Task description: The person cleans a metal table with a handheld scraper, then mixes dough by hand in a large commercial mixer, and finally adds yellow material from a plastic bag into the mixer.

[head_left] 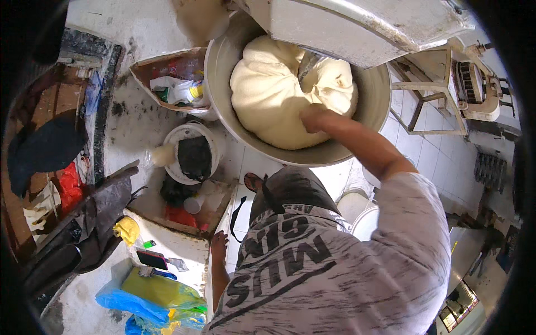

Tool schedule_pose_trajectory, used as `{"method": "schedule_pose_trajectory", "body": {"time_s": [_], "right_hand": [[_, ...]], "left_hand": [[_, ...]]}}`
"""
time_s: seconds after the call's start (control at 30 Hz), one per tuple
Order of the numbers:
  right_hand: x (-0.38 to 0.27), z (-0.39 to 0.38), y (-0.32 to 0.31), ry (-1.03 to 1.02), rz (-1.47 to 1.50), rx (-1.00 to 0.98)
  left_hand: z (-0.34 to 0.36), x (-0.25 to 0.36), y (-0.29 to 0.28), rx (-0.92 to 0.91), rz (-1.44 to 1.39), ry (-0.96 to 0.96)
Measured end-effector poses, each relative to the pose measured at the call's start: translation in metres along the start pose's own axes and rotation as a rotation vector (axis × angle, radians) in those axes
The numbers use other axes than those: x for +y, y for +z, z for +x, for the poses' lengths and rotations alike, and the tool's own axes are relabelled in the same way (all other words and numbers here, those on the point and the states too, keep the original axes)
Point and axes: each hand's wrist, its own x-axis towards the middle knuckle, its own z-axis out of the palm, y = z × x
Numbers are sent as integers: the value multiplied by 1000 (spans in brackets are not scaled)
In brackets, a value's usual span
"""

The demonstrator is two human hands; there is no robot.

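Observation:
A large pale mass of dough (268,100) fills much of a wide round metal mixing bowl (228,120). A grey metal mixer hook (307,67) goes down into the dough, which folds around it. My right arm reaches over the near rim. At the dough's near side my right hand (315,118) is closed against its surface, with the fingertips hidden. My left hand (219,244) hangs low at my left side beside a white ledge, its fingers loosely apart and nothing in them.
The white mixer head (357,28) overhangs the bowl's far side. On the left stand a box of packages (162,89) and a white bucket with a black bag (194,153). A phone (152,259) and plastic bags (151,293) lie on the ledge. A metal-framed machine (441,95) stands right.

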Motion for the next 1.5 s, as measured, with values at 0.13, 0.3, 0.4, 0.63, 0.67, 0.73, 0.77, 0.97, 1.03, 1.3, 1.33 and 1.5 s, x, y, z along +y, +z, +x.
{"method": "schedule_pose_trajectory", "body": {"time_s": [0.13,0.3,0.4,0.63,0.67,0.73,0.77,0.97,1.03,1.3,1.33,1.5], "right_hand": [[-19,-7,-29,56,291,180],[-60,62,27,205,74,17],[-13,105,89,470,303,103],[23,31,70,89,-192,-60],[7,-6,32,27,-220,-50],[15,-30,9,70,-178,-115],[13,-38,1,86,-140,-184],[-11,11,24,358,90,208],[-12,24,29,329,96,116],[-22,3,-52,300,235,579],[-31,19,-52,293,261,665],[-73,63,-20,291,90,679]], "left_hand": [[9,-39,-10,-68,-98,55],[-7,-14,4,-40,-35,-31],[-17,16,20,-23,-40,63],[19,-21,19,-109,17,240],[9,-18,20,-98,26,223],[9,-7,18,-122,124,275],[6,-4,15,-126,211,309],[9,18,1,-150,300,384],[9,19,-2,-188,75,634],[-8,30,-5,-174,20,327],[1,25,-9,-207,88,377],[-31,52,17,-91,0,276]]}}
